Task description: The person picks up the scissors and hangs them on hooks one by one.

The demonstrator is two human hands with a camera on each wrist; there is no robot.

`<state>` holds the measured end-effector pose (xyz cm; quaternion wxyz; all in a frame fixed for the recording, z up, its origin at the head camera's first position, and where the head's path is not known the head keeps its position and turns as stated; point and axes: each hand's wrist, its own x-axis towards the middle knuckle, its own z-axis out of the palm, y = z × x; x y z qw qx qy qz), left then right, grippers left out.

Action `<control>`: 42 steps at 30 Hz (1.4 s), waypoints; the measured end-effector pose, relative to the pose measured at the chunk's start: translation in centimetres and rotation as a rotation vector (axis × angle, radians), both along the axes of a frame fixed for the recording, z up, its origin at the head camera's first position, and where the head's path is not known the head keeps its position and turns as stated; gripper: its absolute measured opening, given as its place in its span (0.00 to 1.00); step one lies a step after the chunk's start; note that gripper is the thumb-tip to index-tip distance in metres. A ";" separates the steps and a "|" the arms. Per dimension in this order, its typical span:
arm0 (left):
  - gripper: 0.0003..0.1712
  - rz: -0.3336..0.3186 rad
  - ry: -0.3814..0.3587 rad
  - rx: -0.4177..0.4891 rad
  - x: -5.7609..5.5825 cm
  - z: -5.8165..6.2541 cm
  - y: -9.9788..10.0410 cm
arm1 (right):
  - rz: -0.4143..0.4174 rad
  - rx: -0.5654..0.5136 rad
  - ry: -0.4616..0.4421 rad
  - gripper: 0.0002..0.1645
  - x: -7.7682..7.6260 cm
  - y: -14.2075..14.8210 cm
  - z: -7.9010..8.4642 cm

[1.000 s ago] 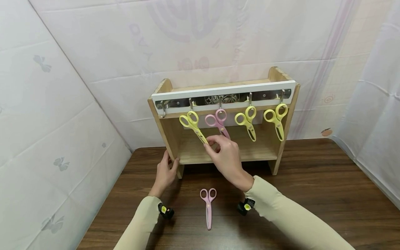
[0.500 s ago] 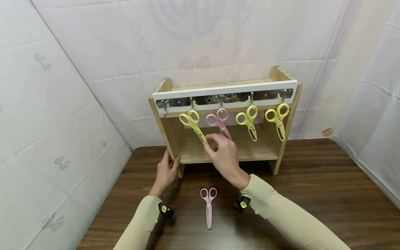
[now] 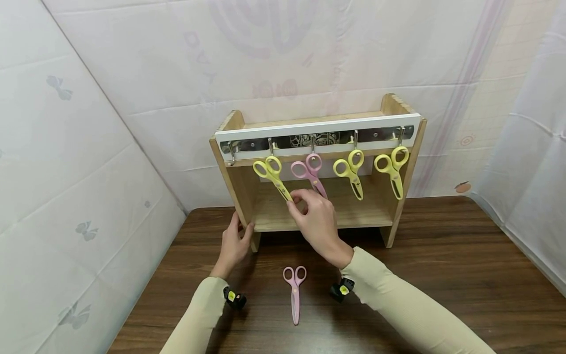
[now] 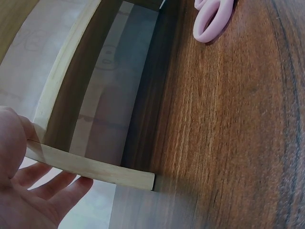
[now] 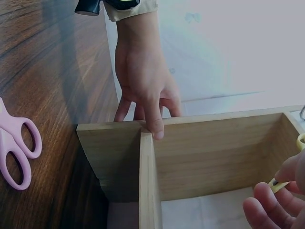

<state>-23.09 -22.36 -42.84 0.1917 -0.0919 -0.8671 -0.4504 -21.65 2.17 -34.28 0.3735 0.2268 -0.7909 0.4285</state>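
In the head view, my right hand (image 3: 319, 223) pinches the blade tip of a pair of yellow scissors (image 3: 277, 183), whose handle loop is at the second hook from the left. The same tip shows between thumb and fingers in the right wrist view. My left hand (image 3: 233, 246) grips the lower left side of a wooden shelf (image 3: 362, 214), thumb on the inner side and fingers outside, as the left wrist view also shows. Pink scissors (image 3: 315, 181) hang just right of the pinched pair, their tip hidden behind my right hand.
Two more yellow scissors, one in the middle right (image 3: 353, 179) and one at the far right (image 3: 392, 172), hang from the rail. The leftmost hook (image 3: 231, 153) carries nothing. Pink scissors (image 3: 295, 295) lie on the dark wooden table (image 3: 442, 275) in front of the shelf.
My right hand has shifted very slightly left and up, still pinching the yellow scissors. The left hand keeps its grip on the shelf.
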 end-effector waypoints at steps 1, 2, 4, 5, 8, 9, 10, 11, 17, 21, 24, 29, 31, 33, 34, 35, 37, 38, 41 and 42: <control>0.29 -0.001 -0.001 0.002 0.0 0.0 0.0 | 0.000 0.000 0.000 0.05 0.0 0.0 0.0; 0.29 -0.001 -0.002 0.003 0.0 0.0 0.0 | 0.000 -0.001 -0.001 0.05 0.0 0.0 0.0; 0.29 -0.002 -0.003 0.004 0.0 0.0 0.0 | -0.001 0.000 -0.005 0.05 0.0 0.0 -0.1; 0.29 -0.001 -0.003 0.003 0.0 0.0 0.0 | -0.002 0.000 -0.006 0.05 0.0 0.0 -0.1; 0.28 0.003 -0.001 -0.001 0.0 0.0 0.0 | -0.001 0.000 -0.012 0.06 -0.1 0.0 -0.2; 0.28 0.004 0.000 -0.001 -0.1 0.0 0.0 | 0.002 0.000 -0.015 0.07 -0.1 0.0 -0.2; 0.28 0.004 0.000 -0.001 -0.1 0.0 0.0 | 0.005 0.001 -0.018 0.08 0.0 0.0 -0.2; 0.28 0.003 0.000 0.000 -0.1 -0.1 0.0 | 0.009 0.003 -0.020 0.09 -0.1 0.0 -0.2; 0.29 -0.001 -0.007 0.002 -0.1 -0.2 0.0 | 0.027 0.043 -0.048 0.18 0.0 0.1 -0.5; 0.29 0.000 -0.005 0.002 -0.2 -0.2 0.0 | 0.021 0.102 -0.083 0.27 0.4 0.2 -1.0; 0.30 0.006 -0.005 -0.002 -0.1 -0.2 0.0 | 0.013 0.164 -0.112 0.34 0.8 0.2 -1.6; 0.30 0.007 -0.001 -0.008 -0.1 -0.3 -0.2 | 0.010 0.215 -0.190 0.44 1.7 0.5 -2.5; 0.30 0.002 0.003 -0.009 -0.1 -0.4 -0.2 | 0.009 0.222 -0.238 0.46 2.0 0.7 -2.7; 0.29 0.001 0.006 -0.007 -0.1 -0.4 -0.3 | 0.009 0.240 -0.284 0.47 2.4 1.0 -3.0; 0.29 0.001 0.007 -0.008 -0.1 -0.4 -0.3 | 0.008 0.253 -0.301 0.47 2.6 1.1 -3.1; 0.29 0.000 0.009 -0.007 -0.1 -0.5 -0.3 | 0.008 0.266 -0.311 0.47 2.8 1.2 -3.3; 0.29 0.000 0.012 -0.009 -0.1 -0.5 -0.4 | 0.005 0.293 -0.325 0.47 3.2 1.4 -3.6; 0.29 -0.001 0.014 -0.009 -0.1 -0.5 -0.4 | 0.003 0.308 -0.328 0.47 3.4 1.5 -3.8; 0.30 -0.001 0.015 -0.012 -0.1 -0.5 -0.4 | 0.001 0.347 -0.334 0.47 4.2 1.7 -4.4; 0.30 0.000 0.015 -0.015 -0.1 -0.5 -0.4 | 0.004 0.360 -0.341 0.47 4.4 1.7 -4.6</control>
